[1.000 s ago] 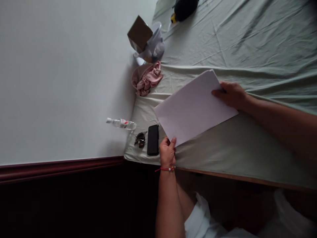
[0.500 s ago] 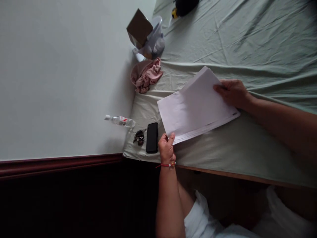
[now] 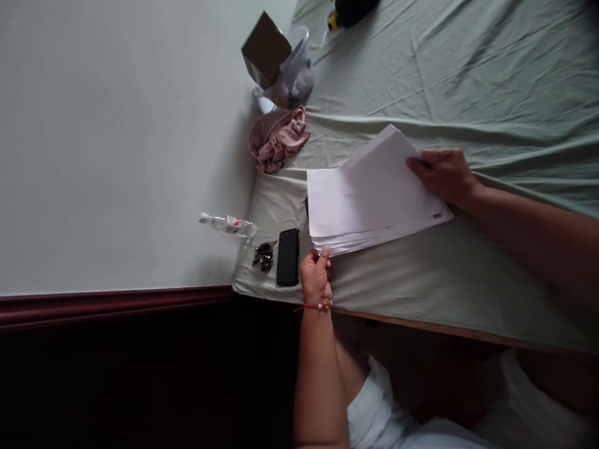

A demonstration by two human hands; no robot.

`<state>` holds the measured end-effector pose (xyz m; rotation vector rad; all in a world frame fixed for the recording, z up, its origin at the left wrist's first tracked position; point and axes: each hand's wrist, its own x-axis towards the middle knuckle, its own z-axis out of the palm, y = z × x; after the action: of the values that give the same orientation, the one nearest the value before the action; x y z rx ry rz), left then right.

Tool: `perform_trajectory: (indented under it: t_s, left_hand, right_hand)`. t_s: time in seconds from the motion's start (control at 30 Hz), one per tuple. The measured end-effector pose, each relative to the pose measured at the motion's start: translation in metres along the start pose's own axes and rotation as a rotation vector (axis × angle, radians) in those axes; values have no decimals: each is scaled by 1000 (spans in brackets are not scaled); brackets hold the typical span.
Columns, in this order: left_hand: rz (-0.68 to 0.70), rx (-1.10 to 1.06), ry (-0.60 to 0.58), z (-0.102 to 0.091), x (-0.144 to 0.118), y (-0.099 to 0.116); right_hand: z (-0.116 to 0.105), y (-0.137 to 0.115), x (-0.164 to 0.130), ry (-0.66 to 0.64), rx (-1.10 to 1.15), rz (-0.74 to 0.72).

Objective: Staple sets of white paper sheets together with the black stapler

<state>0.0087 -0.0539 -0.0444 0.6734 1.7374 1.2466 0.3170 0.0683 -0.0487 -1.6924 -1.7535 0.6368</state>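
Observation:
A stack of white paper (image 3: 369, 196) is held between both hands above the green sheet. My left hand (image 3: 316, 274), with a red beaded bracelet at the wrist, pinches the near left corner, thumb on top. At that corner the sheets are fanned apart in several layers. My right hand (image 3: 442, 174) grips the right edge, its thumb on the top face and its other fingers largely hidden. A black phone (image 3: 287, 257) lies just left of my left hand, with a bunch of keys (image 3: 263, 256) beside it.
A clear plastic bottle (image 3: 229, 225) lies near the wall. Behind it are a crumpled pink cloth (image 3: 281, 140) and a pale basket (image 3: 302, 56) holding a cardboard box (image 3: 266, 47). The green sheet (image 3: 449, 280) ends at a wooden edge before my knees.
The left end of the paper stack has swung away from me and its near-corner sheets have fanned apart. My hands have barely moved.

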Motion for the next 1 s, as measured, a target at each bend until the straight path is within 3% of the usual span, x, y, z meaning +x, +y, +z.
perform_trajectory:
  t_s: [0.17,0.47,0.57,0.77,1.0]
  left_hand:
    - [32,-10,90,2,2,-1]
    - [57,-250,35,0,4,0]
    - [148,-187,46,1,11,-6]
    - [288,-2,256,-3,28,-18]
    - [219,17,174,-15,34,-25]
  right_hand:
    - [-2,3,2,-38,62,-2]
    - [-3,5,3,-77,72,-28]
    - [0,8,3,-96,90,-40]
    - [7,10,8,18,18,1]
    - [9,12,15,-3,-36,-34]
